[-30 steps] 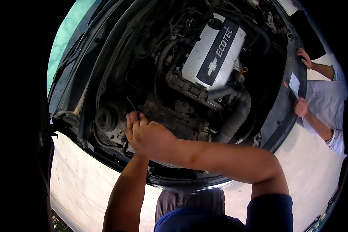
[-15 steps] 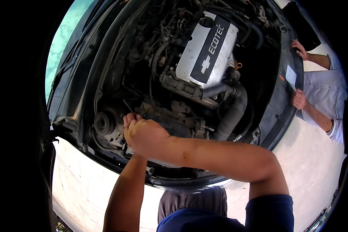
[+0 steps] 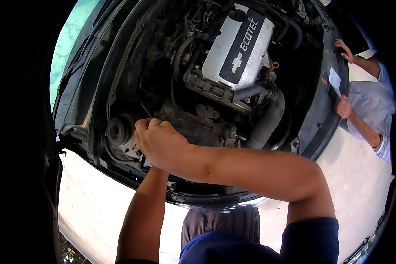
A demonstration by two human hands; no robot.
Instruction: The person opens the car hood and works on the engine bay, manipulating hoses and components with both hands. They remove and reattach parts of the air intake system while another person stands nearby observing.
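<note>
I lean over an open car engine bay. My right hand (image 3: pixel 160 141) reaches across from the right, its fingers curled down over the lower left of the engine beside a round black part (image 3: pixel 116 130). What it grips is hidden beneath it. My left forearm rises from below, and my left hand is tucked under the right hand, out of sight. A silver engine cover (image 3: pixel 224 53) with a dark stripe lies further back.
A thick black intake hose (image 3: pixel 270 114) curves beside the cover, near an orange dipstick handle (image 3: pixel 273 66). Another person in a light shirt (image 3: pixel 374 101) stands at the right with both hands (image 3: pixel 344 108) on the fender. The bay's front edge (image 3: pixel 207 200) is just below my arms.
Both my hands stay together at the same spot on the engine and shift only slightly upward. The view has tilted a little. The other person's hands remain on the fender.
</note>
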